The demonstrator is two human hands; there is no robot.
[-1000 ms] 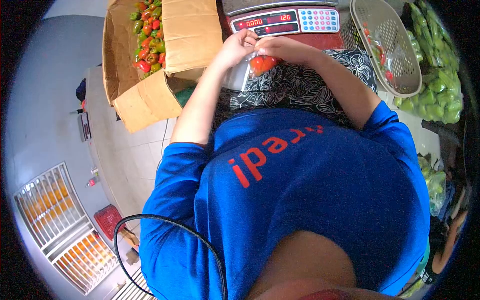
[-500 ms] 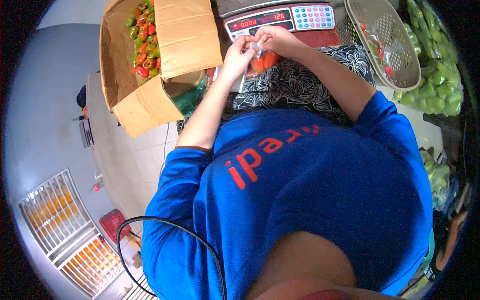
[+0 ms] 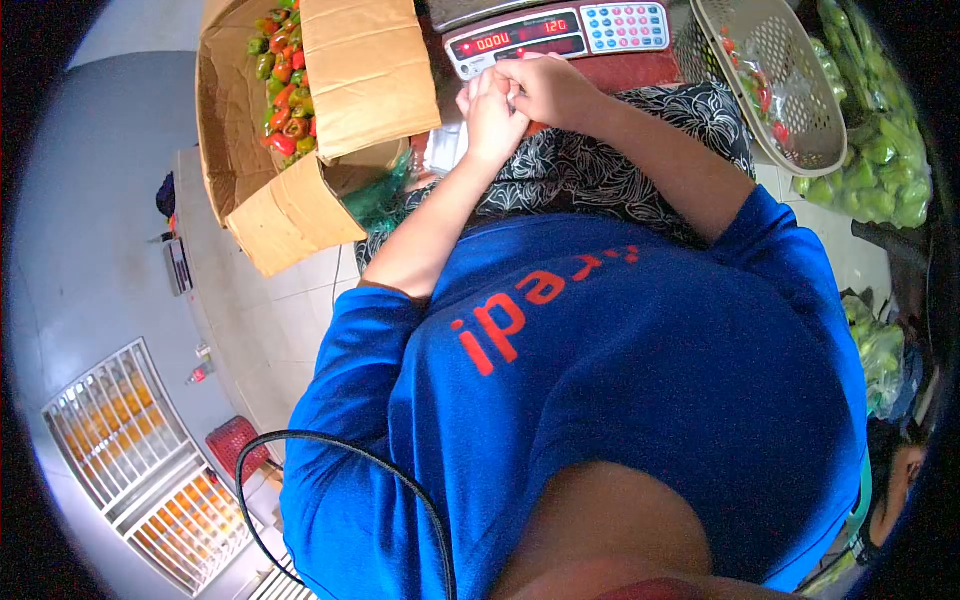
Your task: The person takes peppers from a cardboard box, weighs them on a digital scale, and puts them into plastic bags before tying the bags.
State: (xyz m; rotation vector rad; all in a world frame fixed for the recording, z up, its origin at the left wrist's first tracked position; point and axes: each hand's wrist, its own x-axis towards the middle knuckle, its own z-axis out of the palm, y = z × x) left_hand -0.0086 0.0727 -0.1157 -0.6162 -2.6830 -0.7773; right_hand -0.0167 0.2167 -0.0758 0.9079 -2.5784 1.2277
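Observation:
My left hand (image 3: 492, 118) and my right hand (image 3: 548, 92) are pressed together just in front of the digital scale (image 3: 520, 42), over my patterned black-and-white clothing. The fingers of both are closed around the neck of a small clear bag of red peppers (image 3: 534, 128). Only a red-orange sliver of that bag shows below my hands; its top and the fingertips are hidden. White plastic bags (image 3: 446, 148) lie just left of my left wrist. The scale's red display is lit.
To the left stands an open cardboard box (image 3: 370, 70) of red and green peppers (image 3: 290, 100), with green netting (image 3: 382, 195) beside its flap. A beige basket (image 3: 806, 100) holding bagged red peppers is at right, beside bags of green vegetables (image 3: 880, 170). A black cable (image 3: 340, 448) loops near my left arm.
My left hand has turned and moved right, overlapping my right hand. The bag of peppers, plainly visible before, is now mostly covered. The view has shifted slightly.

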